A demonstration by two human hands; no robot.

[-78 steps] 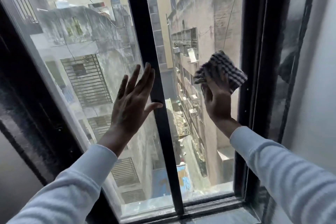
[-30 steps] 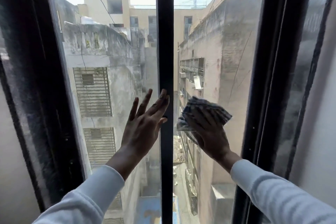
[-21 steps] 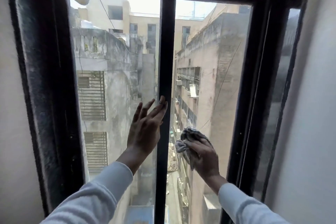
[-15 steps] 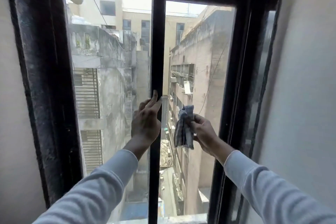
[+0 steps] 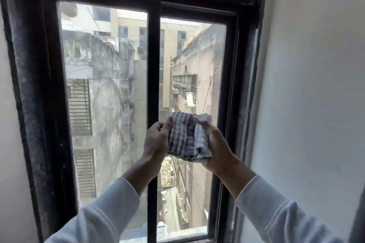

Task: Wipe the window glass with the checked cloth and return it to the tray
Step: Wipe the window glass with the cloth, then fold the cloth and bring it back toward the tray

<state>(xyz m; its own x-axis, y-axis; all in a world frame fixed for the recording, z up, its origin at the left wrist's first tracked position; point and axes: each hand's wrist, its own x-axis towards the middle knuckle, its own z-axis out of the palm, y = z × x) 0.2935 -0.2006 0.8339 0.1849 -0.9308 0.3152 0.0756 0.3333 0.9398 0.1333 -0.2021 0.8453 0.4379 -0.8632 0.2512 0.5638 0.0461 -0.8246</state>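
- Cloth: checked cloth (image 5: 184, 137) bunched between both hands, held up in the air on the room side of the window glass (image 5: 106, 104); whether any part touches the pane cannot be told.
- Left hand (image 5: 158, 140): grips the left edge of the cloth. Thumb lies on the near face, the other fingers (image 5: 157, 125) curl round behind it. Clamped on the fabric.
- Right hand (image 5: 216, 144): grips the right side of the cloth, where a paler fold shows. Fingers (image 5: 203, 124) closed over that fold, palm turned toward the left hand.
- Cloth sits directly between the two sets of fingers; its top edge stands a little above the fingertips, its lower edge hangs just below the palms.
- Both forearms come up from the bottom of the view in pale long sleeves (image 5: 110, 209), pushed back from the wrists.
- Centre bar (image 5: 153, 85) of the dark window frame (image 5: 37, 104) runs vertically just behind the left hand; the cloth and the right hand are in front of the right pane.
- Right of the right-hand fingers: the frame's right upright, then a plain white wall (image 5: 308, 94).
- Beyond the fingers, through the glass: weathered concrete buildings (image 5: 199, 77) and a narrow alley far below.
- Tray: not in view.
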